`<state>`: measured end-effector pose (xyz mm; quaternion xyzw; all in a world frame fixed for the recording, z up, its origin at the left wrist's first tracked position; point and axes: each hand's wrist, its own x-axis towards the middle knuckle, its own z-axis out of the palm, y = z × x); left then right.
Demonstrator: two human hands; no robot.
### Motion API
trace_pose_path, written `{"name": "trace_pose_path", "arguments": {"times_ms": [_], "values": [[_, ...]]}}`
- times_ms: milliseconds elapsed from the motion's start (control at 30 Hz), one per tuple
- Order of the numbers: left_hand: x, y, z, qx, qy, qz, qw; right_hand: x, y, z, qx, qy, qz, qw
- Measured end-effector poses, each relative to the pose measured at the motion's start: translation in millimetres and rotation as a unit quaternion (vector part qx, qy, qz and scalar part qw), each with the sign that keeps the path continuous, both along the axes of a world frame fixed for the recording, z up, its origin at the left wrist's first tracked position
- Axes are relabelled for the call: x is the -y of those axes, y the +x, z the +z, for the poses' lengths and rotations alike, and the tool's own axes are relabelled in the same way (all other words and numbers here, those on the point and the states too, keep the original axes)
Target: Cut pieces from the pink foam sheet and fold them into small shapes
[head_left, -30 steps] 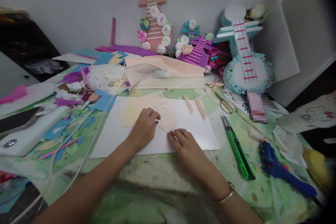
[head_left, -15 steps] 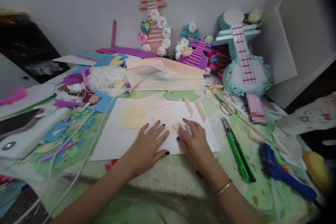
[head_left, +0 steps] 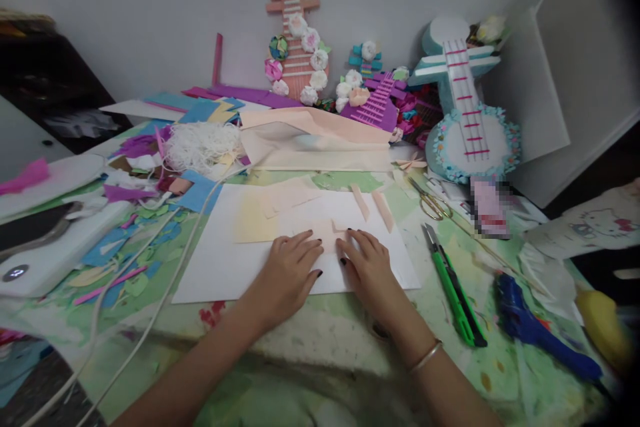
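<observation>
My left hand [head_left: 291,272] rests palm down on the white sheet [head_left: 213,267], fingers extended over a pale peach piece of paper [head_left: 327,230]. On the right edge of that piece lies my right hand [head_left: 367,267], its fingers spread and slightly bent. The fingertips of both hands hide part of the piece. A yellow square [head_left: 255,220] and a larger peach sheet [head_left: 290,197] are beyond my left hand. Two narrow peach strips, one of them at the sheet's right edge [head_left: 383,212], sit beyond my right hand.
To the right are a green cutter [head_left: 453,293], gold scissors [head_left: 433,203] and a blue glue gun [head_left: 540,330]. White shredded paper [head_left: 203,147] and a cable [head_left: 173,297] are at left. Decorated paper instruments, one light blue [head_left: 470,127], stand behind.
My left hand's fingers have drawn closer together and moved slightly right. A peach flap beyond my right fingertips shows more clearly now. The view has shifted slightly.
</observation>
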<state>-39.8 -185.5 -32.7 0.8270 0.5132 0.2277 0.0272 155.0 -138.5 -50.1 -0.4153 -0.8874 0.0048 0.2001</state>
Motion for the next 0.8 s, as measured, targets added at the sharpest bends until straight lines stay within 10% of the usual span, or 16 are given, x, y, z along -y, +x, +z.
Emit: {"name": "trace_pose_path", "arguments": {"times_ms": [467, 800], "values": [[-15.1, 0.7, 2.4, -0.159, 0.015, -0.004, 0.987, -0.4, -2.0, 3.8, -0.123, 0.026, 0.096, 0.987], [-23.2, 7.3, -3.7, 0.065, -0.008, 0.047, 0.997, -7.9, -8.9, 17.0, -0.131, -0.062, 0.12, 0.982]]}}
